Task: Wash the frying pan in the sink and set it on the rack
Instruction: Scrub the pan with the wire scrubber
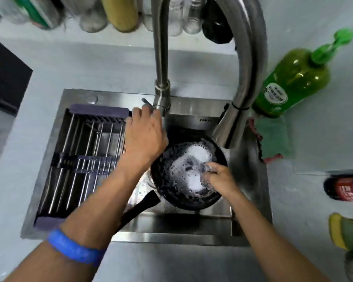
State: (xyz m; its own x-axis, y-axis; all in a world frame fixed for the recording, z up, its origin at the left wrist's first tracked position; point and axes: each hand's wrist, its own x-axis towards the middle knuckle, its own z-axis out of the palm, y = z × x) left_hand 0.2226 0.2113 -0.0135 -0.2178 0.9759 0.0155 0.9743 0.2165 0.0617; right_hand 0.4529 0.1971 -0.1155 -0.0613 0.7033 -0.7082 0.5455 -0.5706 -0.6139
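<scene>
The frying pan (189, 174) lies in the sink (192, 110) basin, toward its right side, full of suds, handle pointing to the near-left. The right hand (218, 178) grips a foamy scrubbing pad (204, 169) inside it. The left hand (145, 135) reaches to the faucet (161, 94) lever at the sink's far edge, fingers on it; their curl cannot be told.

Judgement: rinse follows; start a moderate flow, then steady the loose handle to stop the pan from skidding.

Count: one pan, one rack (84, 159) over the sink's left half, one green soap bottle (293, 80), one green cloth (273, 137).
</scene>
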